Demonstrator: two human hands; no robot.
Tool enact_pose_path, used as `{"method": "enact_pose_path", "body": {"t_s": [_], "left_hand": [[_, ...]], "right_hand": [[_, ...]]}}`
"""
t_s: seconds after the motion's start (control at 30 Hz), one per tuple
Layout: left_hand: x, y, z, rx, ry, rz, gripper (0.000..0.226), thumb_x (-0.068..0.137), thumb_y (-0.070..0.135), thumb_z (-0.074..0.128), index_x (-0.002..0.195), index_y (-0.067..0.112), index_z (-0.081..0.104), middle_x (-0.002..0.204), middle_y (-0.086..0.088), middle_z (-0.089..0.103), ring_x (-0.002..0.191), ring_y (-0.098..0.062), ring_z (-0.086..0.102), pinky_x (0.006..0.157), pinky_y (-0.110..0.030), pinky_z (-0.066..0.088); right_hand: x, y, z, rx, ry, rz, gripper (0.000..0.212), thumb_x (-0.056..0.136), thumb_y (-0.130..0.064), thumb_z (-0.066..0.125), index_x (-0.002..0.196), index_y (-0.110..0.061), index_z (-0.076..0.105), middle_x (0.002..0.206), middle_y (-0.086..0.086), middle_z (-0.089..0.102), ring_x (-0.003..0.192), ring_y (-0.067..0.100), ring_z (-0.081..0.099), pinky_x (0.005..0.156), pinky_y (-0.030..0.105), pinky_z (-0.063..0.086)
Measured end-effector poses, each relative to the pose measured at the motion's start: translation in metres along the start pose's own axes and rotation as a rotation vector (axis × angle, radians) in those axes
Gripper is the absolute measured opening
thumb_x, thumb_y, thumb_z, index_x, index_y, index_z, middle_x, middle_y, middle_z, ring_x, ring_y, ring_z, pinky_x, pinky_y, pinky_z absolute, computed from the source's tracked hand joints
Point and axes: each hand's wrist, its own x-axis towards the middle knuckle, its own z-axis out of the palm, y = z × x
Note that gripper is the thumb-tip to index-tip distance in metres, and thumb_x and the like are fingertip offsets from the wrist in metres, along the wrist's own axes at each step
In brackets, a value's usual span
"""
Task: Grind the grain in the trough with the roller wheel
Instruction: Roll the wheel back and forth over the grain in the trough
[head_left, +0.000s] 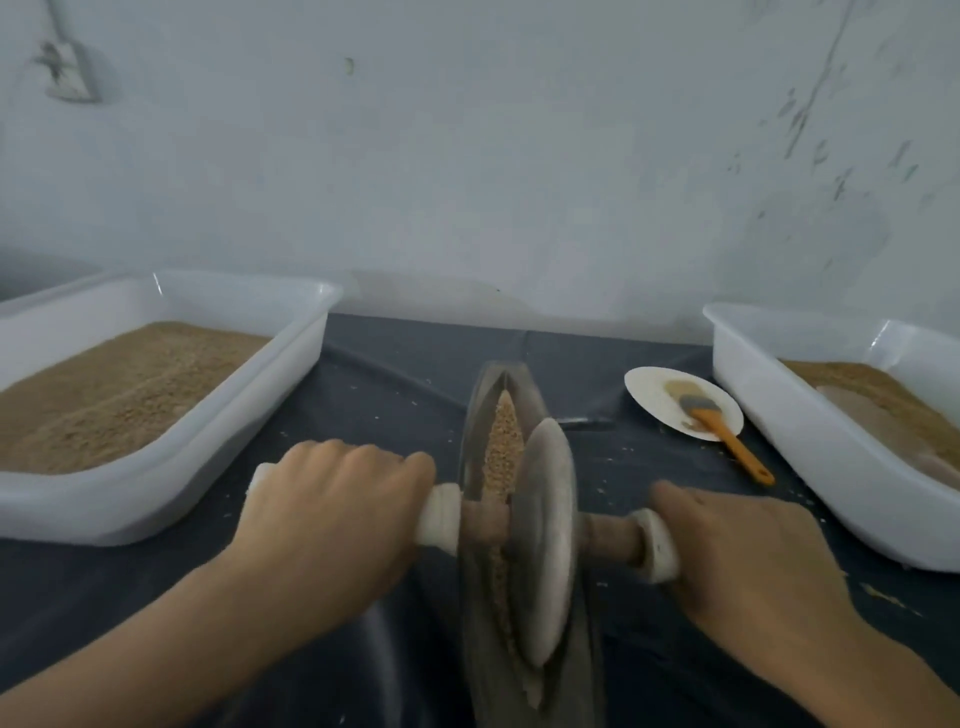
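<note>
My left hand (332, 499) and right hand (737, 561) curl round the axle handles of the roller wheel (545, 540), which stands upright in the narrow trough (478, 415); grain (503, 441) lies along the trough ahead of the wheel; farther off, white tubs of grain sit left (171, 467) and right (831, 467); no writing shows.

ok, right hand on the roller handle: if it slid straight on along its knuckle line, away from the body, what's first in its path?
Probably the orange-handled brush lying on the round white paper plate, beyond the right hand. The dark cloth between looks free. Depth is unclear, so it might pass just left of the handle.
</note>
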Motion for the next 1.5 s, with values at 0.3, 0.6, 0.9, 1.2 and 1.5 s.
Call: {"method": "enact_pose_path", "body": {"t_s": [0.3, 0.6, 0.9, 1.2, 1.5], "left_hand": [[0.119, -0.035, 0.068, -0.026, -0.026, -0.245, 0.013, 0.081, 0.035, 0.056, 0.076, 0.027, 0.048, 0.077, 0.001, 0.060, 0.055, -0.018, 0.039, 0.056, -0.031, 0.032], [-0.004, 0.005, 0.010, -0.071, 0.154, -0.023, 0.059, 0.045, 0.028, 0.082, 0.067, 0.029, 0.027, 0.051, 0.010, 0.032, 0.041, -0.011, 0.024, 0.046, -0.022, 0.004], [0.059, -0.009, 0.046, 0.073, 0.077, -0.148, 0.032, 0.080, 0.040, 0.062, 0.079, 0.030, 0.032, 0.070, 0.010, 0.055, 0.057, -0.015, 0.053, 0.049, -0.029, 0.023], [0.088, -0.014, 0.052, 0.007, 0.067, -0.173, 0.026, 0.079, 0.029, 0.067, 0.084, 0.024, 0.042, 0.082, 0.005, 0.064, 0.071, -0.020, 0.062, 0.056, -0.031, 0.034], [-0.005, 0.001, 0.003, -0.048, 0.198, 0.079, 0.047, 0.031, 0.017, 0.081, 0.062, 0.022, 0.046, 0.049, 0.007, 0.042, 0.037, -0.019, 0.042, 0.049, -0.023, 0.007]], "right_hand": [[0.136, 0.004, 0.048, -0.048, 0.133, 0.120, 0.023, 0.082, -0.031, 0.066, 0.087, -0.026, 0.045, 0.073, -0.004, 0.059, 0.060, 0.022, 0.051, 0.050, 0.031, 0.035], [0.014, 0.002, 0.002, 0.088, 0.223, -0.134, 0.051, 0.043, -0.024, 0.084, 0.068, -0.027, 0.040, 0.055, -0.008, 0.046, 0.043, 0.017, 0.045, 0.037, 0.026, 0.032], [0.071, 0.004, 0.037, -0.017, 0.049, 0.056, 0.033, 0.073, -0.034, 0.071, 0.080, -0.032, 0.039, 0.068, -0.010, 0.052, 0.059, 0.017, 0.053, 0.048, 0.029, 0.034], [0.098, 0.008, 0.053, -0.016, 0.142, 0.071, 0.035, 0.073, -0.031, 0.072, 0.078, -0.029, 0.037, 0.070, -0.004, 0.060, 0.053, 0.018, 0.048, 0.044, 0.026, 0.019], [-0.006, 0.004, 0.003, 0.066, 0.056, -0.079, 0.061, 0.027, -0.030, 0.088, 0.065, -0.032, 0.040, 0.049, -0.010, 0.041, 0.037, 0.009, 0.039, 0.034, 0.023, 0.025]]}}
